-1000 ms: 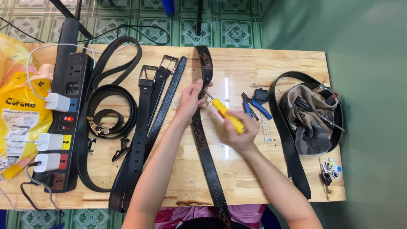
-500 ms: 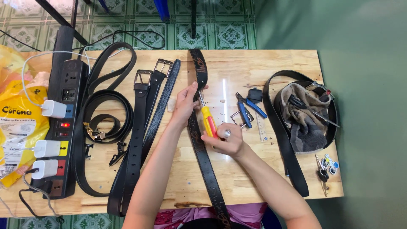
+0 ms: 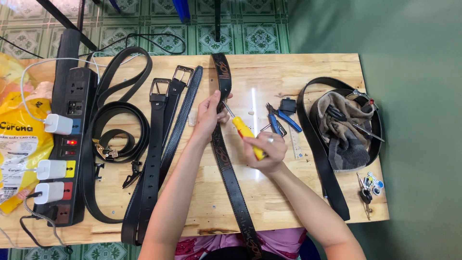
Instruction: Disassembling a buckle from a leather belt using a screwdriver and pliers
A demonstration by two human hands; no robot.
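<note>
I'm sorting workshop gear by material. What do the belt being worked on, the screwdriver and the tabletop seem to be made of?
Belt: looks like black leather or imitation, matte, with stamped patterning along its length.
Screwdriver: glossy yellow handle, probably plastic, with a thin shiny metal shaft; the right hand grips it while the left hand steadies the belt.
Table: pale wood with visible grain and joined strips, lightly glossy.

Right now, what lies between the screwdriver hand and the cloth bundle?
In the head view, blue pliers and a clear ruler lie between the right hand and the cloth.

Bright overhead light, sharp (glare streak on table [image 3: 253,103]).
</note>
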